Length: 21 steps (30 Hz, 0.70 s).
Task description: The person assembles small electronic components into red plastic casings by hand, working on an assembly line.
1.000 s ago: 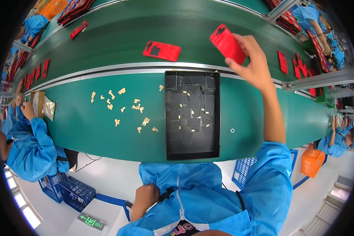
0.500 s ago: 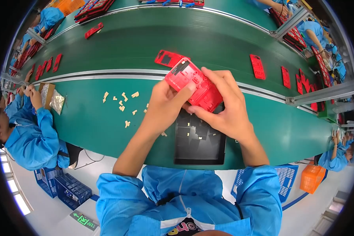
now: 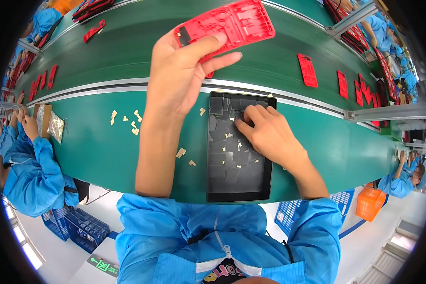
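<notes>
Raised over the conveyor, my left hand [image 3: 175,71] is closed on a red plastic shell [image 3: 236,28], thumb across its molded inner side. A dark strip lines the shell's end near that hand. My right hand [image 3: 272,132] reaches into a black tray [image 3: 239,196] on the green bench, its fingers curled together at the tray's upper right. What those fingertips hold, if anything, is hidden. Thin dark square pieces [image 3: 217,125] lie overlapping inside the tray, several with small pale spots. Small cream L-shaped pieces [image 3: 181,153] are scattered on the bench left of the tray.
Beyond a metal rail, the green conveyor [image 3: 113,61] carries more red shells [image 3: 307,70] on both sides. A co-worker in blue [image 3: 35,165] sits left, by a cardboard box [image 3: 42,118] and clear bag [image 3: 57,127]. A metal bar [image 3: 393,112] crosses at right.
My left hand has lifted the red shell up and away, over the conveyor. My right hand has let go of it and moved down into the black tray.
</notes>
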Motion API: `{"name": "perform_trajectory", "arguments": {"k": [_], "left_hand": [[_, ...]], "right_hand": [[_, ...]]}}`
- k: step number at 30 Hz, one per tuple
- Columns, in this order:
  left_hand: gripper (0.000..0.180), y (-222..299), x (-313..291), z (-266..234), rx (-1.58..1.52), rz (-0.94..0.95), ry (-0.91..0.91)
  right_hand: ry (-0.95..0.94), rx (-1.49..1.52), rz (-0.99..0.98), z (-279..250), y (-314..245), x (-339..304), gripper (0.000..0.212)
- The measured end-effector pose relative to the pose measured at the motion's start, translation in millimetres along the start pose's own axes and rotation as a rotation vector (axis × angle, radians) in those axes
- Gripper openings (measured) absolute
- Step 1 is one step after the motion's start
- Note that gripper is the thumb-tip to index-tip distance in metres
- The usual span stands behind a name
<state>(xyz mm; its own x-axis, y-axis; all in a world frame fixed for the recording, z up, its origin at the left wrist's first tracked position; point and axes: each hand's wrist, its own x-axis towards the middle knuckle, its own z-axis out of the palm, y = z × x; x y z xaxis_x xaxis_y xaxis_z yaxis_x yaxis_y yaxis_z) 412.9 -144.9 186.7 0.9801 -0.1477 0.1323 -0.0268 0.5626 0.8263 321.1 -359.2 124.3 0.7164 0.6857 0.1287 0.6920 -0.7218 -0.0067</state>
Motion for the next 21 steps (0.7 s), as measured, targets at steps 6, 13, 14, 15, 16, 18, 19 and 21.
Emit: {"name": "perform_trajectory", "arguments": {"k": [6,13,14,15,16,18,19,21], "left_hand": [[0.030,-3.5,-2.4,-1.3,-0.119,-0.147,0.148],[0.033,-11.3,3.0,-13.9,-0.100,-0.132,0.062],[0.032,-11.0,1.8,-12.5,-0.110,-0.106,0.020],[0.031,-10.6,0.9,-11.3,-0.121,-0.079,-0.022],[0.031,-10.0,0.3,-8.6,-0.125,-0.081,-0.019],[0.030,-9.7,-0.9,-3.2,-0.142,-0.067,0.005],[0.030,-10.0,-1.4,-4.4,-0.144,-0.068,0.005],[0.029,-10.2,-1.7,-7.5,-0.111,-0.077,0.002]], "right_hand": [[0.215,0.193,0.037,3.0,8.0,1.3,0.015],[0.317,0.586,0.162,-14.3,14.3,-0.2,0.020],[0.367,0.740,0.230,-12.3,15.4,-5.6,0.020],[0.417,0.894,0.300,-10.3,18.0,-12.2,0.020],[0.462,0.903,0.291,-11.9,24.8,-19.2,0.020],[0.572,1.382,0.456,-14.5,24.1,-28.7,0.021],[0.527,1.440,0.480,-23.8,23.3,-32.1,0.022],[0.423,1.500,0.490,-27.7,27.1,-35.9,0.021]]}}
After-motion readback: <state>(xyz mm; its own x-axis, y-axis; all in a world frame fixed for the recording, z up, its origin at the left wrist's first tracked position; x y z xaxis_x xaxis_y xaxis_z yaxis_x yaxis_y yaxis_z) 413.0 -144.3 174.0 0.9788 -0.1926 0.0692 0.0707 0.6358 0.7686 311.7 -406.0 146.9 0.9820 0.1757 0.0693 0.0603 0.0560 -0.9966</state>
